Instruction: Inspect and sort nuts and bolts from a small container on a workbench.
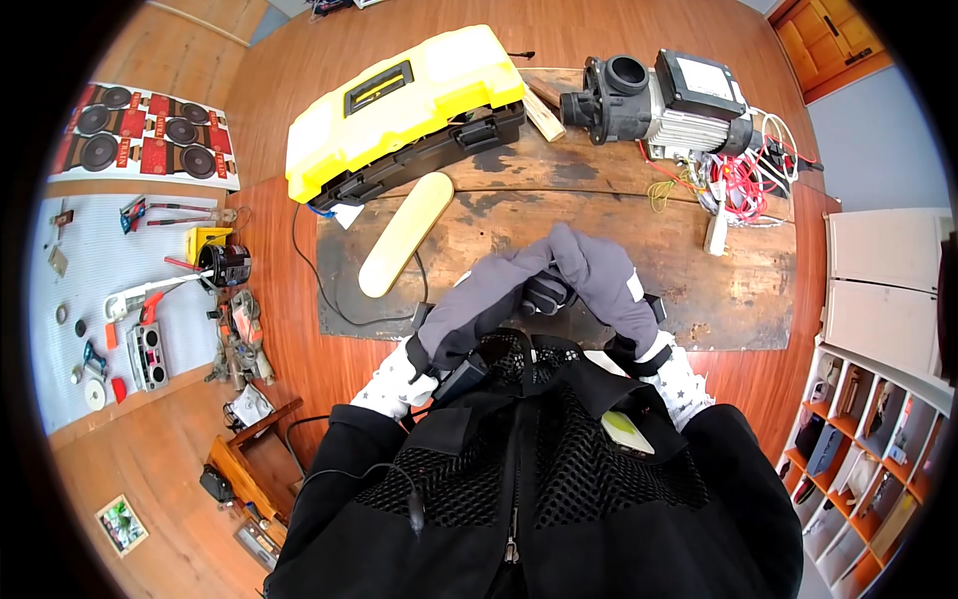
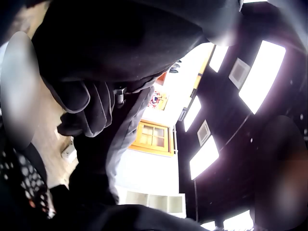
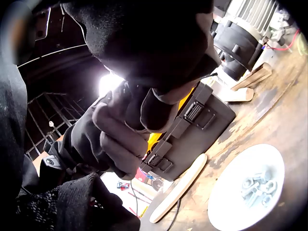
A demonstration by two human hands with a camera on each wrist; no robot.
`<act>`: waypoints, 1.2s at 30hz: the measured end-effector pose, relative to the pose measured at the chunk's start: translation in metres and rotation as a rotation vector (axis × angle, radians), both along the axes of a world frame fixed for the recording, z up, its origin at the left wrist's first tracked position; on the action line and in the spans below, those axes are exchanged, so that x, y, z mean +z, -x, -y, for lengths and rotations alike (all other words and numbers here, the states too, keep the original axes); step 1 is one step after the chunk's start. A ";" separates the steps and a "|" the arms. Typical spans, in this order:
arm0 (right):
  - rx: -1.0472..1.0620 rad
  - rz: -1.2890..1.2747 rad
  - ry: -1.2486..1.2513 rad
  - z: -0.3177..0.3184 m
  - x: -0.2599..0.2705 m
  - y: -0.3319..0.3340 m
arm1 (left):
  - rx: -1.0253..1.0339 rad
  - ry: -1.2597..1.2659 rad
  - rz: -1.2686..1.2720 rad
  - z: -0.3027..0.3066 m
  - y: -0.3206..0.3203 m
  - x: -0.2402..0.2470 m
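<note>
Both hands wear grey and black gloves and meet close to my chest, above the worn work board (image 1: 699, 270). My left hand (image 1: 469, 309) curls its fingers (image 3: 113, 137) round a fingertip of the right glove. My right hand (image 1: 599, 275) curls its own fingers (image 2: 89, 108) against the left glove. Neither holds a tool or part that I can see. Under the hands lies a white plate (image 3: 248, 185) with several nuts and washers; the hands hide it in the head view.
A yellow and black toolbox (image 1: 404, 105) sits at the back left of the board, and a pump motor (image 1: 664, 100) with red wires (image 1: 738, 185) at the back right. A pale wooden paddle (image 1: 407, 232) lies between. Tools cover a mat (image 1: 130, 299) on the left; shelves (image 1: 868, 449) stand on the right.
</note>
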State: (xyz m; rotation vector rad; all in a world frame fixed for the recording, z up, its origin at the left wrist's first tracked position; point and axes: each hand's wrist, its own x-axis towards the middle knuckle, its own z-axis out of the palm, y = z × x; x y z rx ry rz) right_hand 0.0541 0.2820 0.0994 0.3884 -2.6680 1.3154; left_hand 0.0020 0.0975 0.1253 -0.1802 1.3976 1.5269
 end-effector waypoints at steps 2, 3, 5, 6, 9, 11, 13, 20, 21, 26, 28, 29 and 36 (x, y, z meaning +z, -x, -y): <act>-0.146 0.414 0.301 0.003 0.013 0.000 | -0.025 0.134 -0.115 -0.002 -0.001 -0.007; -0.146 0.415 0.301 0.004 0.016 0.000 | -0.003 0.122 -0.168 -0.004 -0.003 -0.007; -0.243 0.526 0.377 0.006 0.022 0.000 | 0.018 0.109 -0.221 -0.006 -0.006 0.000; -0.243 0.525 0.376 0.006 0.027 0.001 | -0.011 0.150 -0.345 -0.007 -0.007 0.010; -0.236 0.687 0.441 0.005 0.034 0.001 | -0.070 0.235 -0.553 -0.009 -0.009 0.017; -0.251 0.622 0.396 0.005 0.030 0.002 | -0.100 0.278 -0.638 -0.010 -0.010 0.016; -0.266 0.582 0.381 0.006 0.017 0.001 | -0.172 0.316 -0.983 -0.010 -0.009 0.012; -0.274 0.890 0.630 0.008 0.026 -0.001 | -0.276 0.340 -1.315 -0.009 -0.002 0.017; -0.274 0.891 0.630 0.008 0.029 -0.001 | -0.304 0.352 -1.427 -0.009 -0.001 0.016; -0.244 1.009 0.730 0.010 0.031 0.000 | -0.398 0.329 -1.707 -0.002 0.005 0.008; -0.242 1.020 0.730 0.010 0.020 0.001 | -0.448 0.256 -1.870 0.004 0.008 0.006; -0.240 1.030 0.731 0.011 0.019 0.002 | -0.447 0.256 -1.870 0.005 0.009 0.003; -0.208 1.079 0.781 0.009 0.010 0.000 | -0.585 0.155 -2.224 0.007 0.014 0.006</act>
